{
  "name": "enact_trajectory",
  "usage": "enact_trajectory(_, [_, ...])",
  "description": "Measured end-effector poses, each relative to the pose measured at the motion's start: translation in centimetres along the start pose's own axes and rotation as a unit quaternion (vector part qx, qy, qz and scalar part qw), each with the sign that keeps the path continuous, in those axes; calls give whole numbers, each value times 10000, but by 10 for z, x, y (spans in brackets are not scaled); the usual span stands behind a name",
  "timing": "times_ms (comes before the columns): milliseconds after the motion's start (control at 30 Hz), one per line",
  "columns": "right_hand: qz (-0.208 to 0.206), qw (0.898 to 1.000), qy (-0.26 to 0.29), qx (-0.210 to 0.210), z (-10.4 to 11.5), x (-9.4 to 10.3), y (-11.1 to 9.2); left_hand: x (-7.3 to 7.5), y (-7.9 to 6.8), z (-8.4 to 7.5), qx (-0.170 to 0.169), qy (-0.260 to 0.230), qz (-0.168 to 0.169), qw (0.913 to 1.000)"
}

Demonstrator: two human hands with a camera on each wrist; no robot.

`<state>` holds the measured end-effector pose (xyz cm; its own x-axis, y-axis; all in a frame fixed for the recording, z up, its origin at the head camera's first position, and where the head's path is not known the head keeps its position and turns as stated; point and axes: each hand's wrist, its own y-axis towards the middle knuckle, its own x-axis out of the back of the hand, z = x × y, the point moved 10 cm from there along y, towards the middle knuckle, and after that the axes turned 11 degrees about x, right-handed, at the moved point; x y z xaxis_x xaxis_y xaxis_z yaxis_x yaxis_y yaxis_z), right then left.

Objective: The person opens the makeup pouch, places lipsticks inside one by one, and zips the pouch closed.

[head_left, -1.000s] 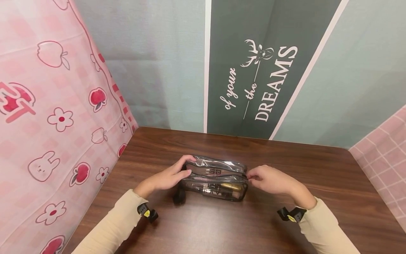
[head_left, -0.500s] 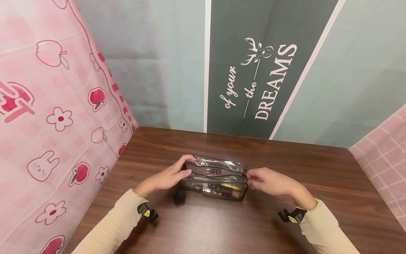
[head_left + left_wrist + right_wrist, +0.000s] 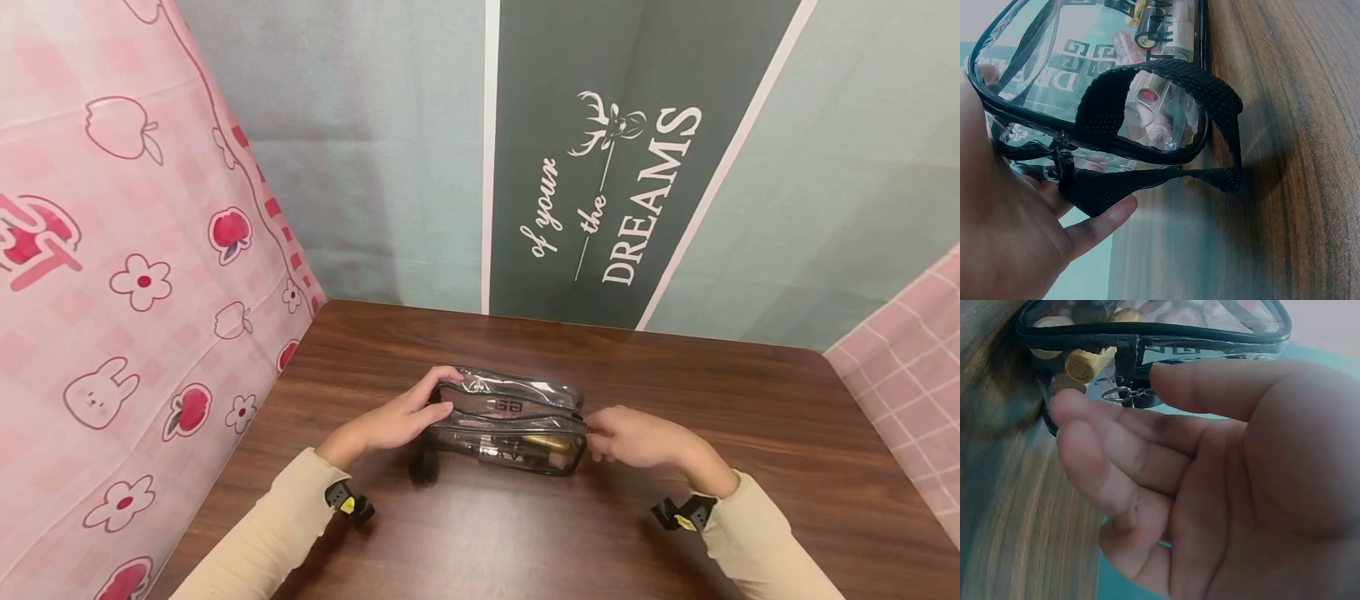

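Note:
A clear cosmetic bag with black piping lies on the table in the head view. Inside show a gold tube and several other small items. My left hand holds the bag's left end, thumb on the near side of its top and fingers toward the far side. A black strap loop hangs off that end. My right hand is at the bag's right end, fingers loosely bent. In the right wrist view the zipper pull's metal ring lies between thumb and index finger, with a gap around it.
The brown wooden table reaches back to a grey-green curtain with white lettering. Pink printed cloth hangs on the left, pink checked cloth on the right.
My right hand has moved slightly down and toward me at the bag's right end. The left hand and the bag have stayed in place.

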<state>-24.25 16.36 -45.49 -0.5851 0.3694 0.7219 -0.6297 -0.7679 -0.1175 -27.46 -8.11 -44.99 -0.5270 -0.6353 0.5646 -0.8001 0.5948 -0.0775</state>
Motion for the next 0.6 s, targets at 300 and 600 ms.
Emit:
enact_trajectory(300, [-111, 9997, -36, -231, -7, -4, 2, 0, 0, -2, 29, 23, 8, 10000])
enact_trajectory(600, [-215, 9978, 578, -226, -10, -6, 2, 1, 0, -2, 78, -5, 16, 10000])
